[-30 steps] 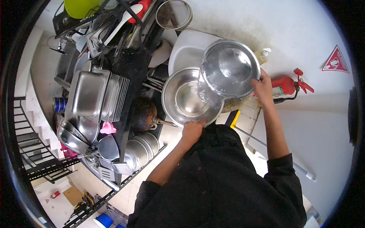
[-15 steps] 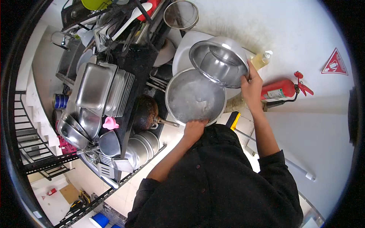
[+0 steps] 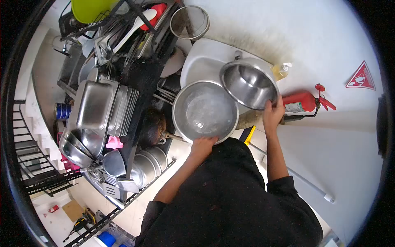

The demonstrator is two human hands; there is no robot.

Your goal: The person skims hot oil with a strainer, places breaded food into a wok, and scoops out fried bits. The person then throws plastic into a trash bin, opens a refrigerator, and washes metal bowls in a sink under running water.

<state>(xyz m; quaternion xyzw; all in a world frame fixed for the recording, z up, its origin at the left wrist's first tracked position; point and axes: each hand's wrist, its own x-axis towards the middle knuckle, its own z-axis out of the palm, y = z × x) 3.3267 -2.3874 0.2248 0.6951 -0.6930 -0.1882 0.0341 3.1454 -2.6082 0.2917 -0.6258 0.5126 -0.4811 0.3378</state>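
A large steel bowl (image 3: 177,122) holds cloudy, rippling water (image 3: 207,109). My left hand (image 3: 202,149) grips its near rim, fingers curled over the edge. In my right hand (image 3: 272,117) is a smaller steel bowl (image 3: 250,84), pinched at its right rim. This bowl is tilted, its shiny inside facing me, and its lower left edge overlaps the far right rim of the large one. Whether the two bowls touch, I cannot tell. Behind them is a white sink (image 3: 197,61) with a tap (image 3: 238,54).
A crowded rack on the left holds steel trays (image 3: 94,105), bowls, pots (image 3: 144,166) and a pan (image 3: 152,125). A strainer (image 3: 189,22) hangs at the wall. To the right are a soap bottle (image 3: 281,71), a fire extinguisher (image 3: 300,102) and a long-handled floor tool (image 3: 249,135).
The smaller bowl has moved right and towards me, and its inside now shows more plainly. Water in the large bowl looks more rippled. My left hand keeps its grip.
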